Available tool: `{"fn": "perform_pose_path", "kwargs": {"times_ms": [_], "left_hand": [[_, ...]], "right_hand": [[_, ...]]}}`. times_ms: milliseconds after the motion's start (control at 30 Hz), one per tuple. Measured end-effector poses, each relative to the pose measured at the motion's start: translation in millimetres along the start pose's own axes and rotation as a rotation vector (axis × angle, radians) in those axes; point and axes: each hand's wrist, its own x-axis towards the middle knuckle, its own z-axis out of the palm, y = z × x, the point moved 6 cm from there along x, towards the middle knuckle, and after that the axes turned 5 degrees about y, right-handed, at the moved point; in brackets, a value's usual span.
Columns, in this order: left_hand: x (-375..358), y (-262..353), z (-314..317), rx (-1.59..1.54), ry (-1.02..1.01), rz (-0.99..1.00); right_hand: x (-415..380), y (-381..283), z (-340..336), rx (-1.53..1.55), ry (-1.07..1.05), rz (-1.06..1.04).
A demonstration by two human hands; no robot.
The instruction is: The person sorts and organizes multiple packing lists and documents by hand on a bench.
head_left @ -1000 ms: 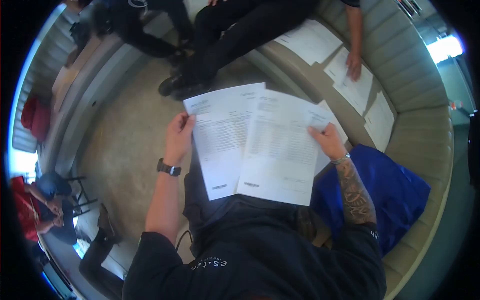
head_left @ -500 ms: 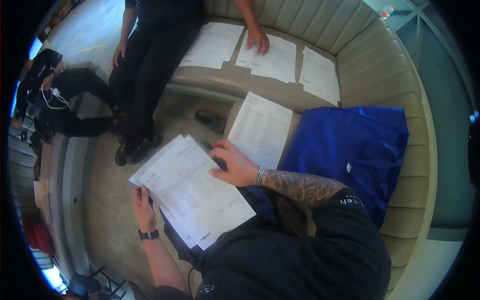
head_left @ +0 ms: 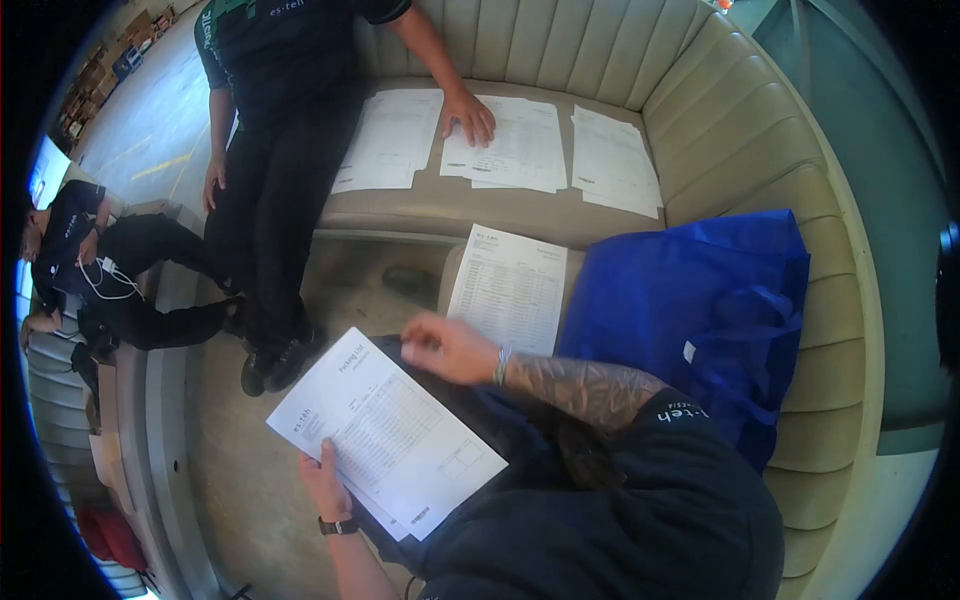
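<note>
A small stack of printed sheets headed "Packing List" (head_left: 400, 430) lies tilted over my lap. My left hand (head_left: 325, 485) grips its lower left edge, with the thumb on top and the other fingers hidden beneath. Just off the stack's upper right edge, my right hand (head_left: 455, 345) is raised with loosely curled, slightly blurred fingers and nothing visible in it. Beyond that hand, another packing list (head_left: 510, 285) rests on the seat beside a blue bag (head_left: 685, 310).
Paper piles (head_left: 390, 140), (head_left: 615, 160) lie along the curved beige bench (head_left: 740, 130). A co-worker's hand (head_left: 467, 115) presses on the middle pile (head_left: 520, 150). Another seated person (head_left: 100, 250) at left has a white cable (head_left: 110, 275).
My right hand has let go of the stack's right edge and moved off it. The stack has come lower and lies more evenly together in my left hand. The view has shifted.
</note>
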Motion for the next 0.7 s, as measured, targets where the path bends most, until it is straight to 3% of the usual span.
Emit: {"fn": "perform_pose_path", "kwargs": {"times_ms": [67, 133, 200, 300, 367, 600, 700], "left_hand": [[0.5, -4.9, -5.3, 0.107, 0.012, 0.007], [0.6, -6.7, -8.7, 0.118, 0.029, 0.015], [0.9, -1.8, -11.4, 0.202, 0.046, 0.058], [1.2, 1.2, -13.7, 0.218, 0.079, 0.042], [4.7, -0.4, -17.8, 0.272, 0.067, 0.039], [7.4, 7.7, -1.0, 0.236, 0.104, -0.013], [10.3, 13.7, 7.7, 0.273, 0.083, 0.015]], "right_hand": [[45.1, 49.8, -39.3, -0.046, 0.220, 0.113], [83.0, 82.2, -99.8, -0.299, 0.518, 0.083], [108.4, 102.4, -152.2, -0.642, 0.649, 0.133], [131.4, 130.7, -201.5, -0.689, 0.781, 0.125], [136.5, 138.1, -220.6, -0.920, 0.890, 0.292], [159.4, 174.1, -220.5, -0.986, 0.740, 0.479], [162.6, 186.7, -224.5, -1.002, 0.774, 0.459]]}}
